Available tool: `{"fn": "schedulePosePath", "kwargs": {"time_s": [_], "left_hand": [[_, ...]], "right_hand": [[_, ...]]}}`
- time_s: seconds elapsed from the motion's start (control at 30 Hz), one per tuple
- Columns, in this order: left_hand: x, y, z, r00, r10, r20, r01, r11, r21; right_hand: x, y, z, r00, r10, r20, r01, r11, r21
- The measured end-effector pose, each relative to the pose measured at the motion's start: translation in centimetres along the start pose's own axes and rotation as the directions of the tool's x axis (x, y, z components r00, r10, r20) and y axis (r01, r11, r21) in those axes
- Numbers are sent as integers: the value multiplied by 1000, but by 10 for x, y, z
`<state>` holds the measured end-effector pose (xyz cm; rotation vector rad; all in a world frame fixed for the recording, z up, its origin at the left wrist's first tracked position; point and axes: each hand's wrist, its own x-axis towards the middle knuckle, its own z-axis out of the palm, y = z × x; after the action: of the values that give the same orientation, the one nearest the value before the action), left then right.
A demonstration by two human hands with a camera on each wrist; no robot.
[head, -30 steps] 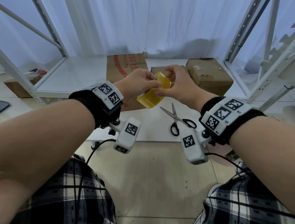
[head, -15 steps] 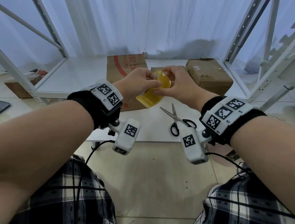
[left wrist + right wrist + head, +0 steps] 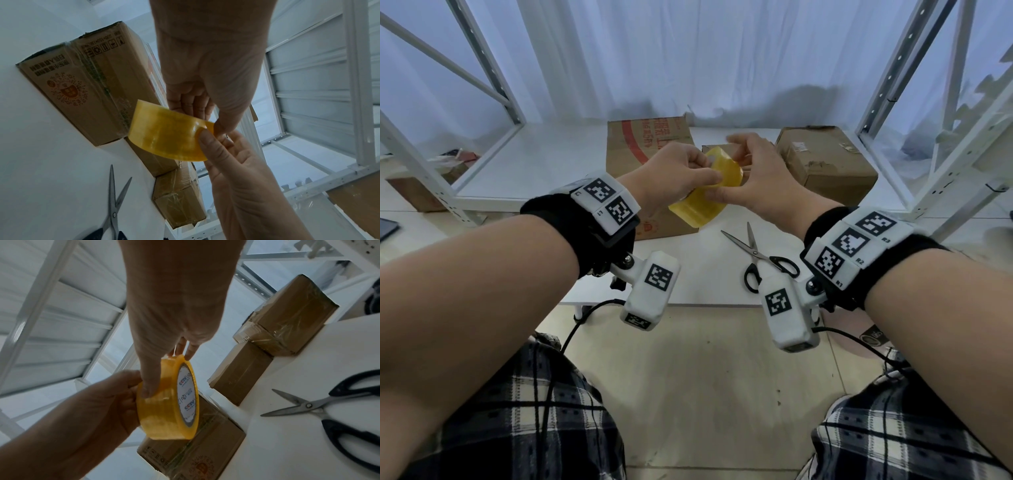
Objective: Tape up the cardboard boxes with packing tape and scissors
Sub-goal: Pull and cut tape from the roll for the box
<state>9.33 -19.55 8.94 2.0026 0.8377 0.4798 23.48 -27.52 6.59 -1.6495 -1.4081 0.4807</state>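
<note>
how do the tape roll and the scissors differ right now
The tape roll is held up in the air by both the left hand and right hand; the scissors lie untouched on the white table. The roll is translucent yellow; the scissors are steel with black handles, blades open.

Yellow tape roll aloft; scissors open beside boxes.

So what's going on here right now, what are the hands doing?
A person holds a yellow roll of packing tape in the air above the white table. The left hand grips the roll, while the right hand pinches its outer surface with thumb and fingers, apparently feeling for the loose end. No strip is pulled out yet. The black-handled scissors lie untouched on the table, and three brown cardboard boxes sit behind.
</note>
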Motion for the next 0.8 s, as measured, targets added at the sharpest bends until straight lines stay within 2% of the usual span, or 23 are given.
{"fn": "schedulePosePath", "kwargs": {"time_s": [0.1,0.37,0.57,0.63,0.8], "left_hand": [[0,0,-1,1000,-1,5,1,1000,3],[-1,-2,-4,1000,-6,19,5,1000,19],[0,-4,-10,997,-23,72,21,999,41],[-1,-3,-11,995,-16,103,8,997,72],[-3,2,-10,985,7,173,-24,995,95]], "right_hand": [[-1,-2,-1,1000,-3,27,3,1000,-10],[-1,-3,1,998,-42,-37,41,999,-32],[2,1,-12,999,34,35,-37,994,100],[4,3,-14,1000,30,-1,-30,992,121],[7,3,-13,994,-20,-104,23,999,26]]}}
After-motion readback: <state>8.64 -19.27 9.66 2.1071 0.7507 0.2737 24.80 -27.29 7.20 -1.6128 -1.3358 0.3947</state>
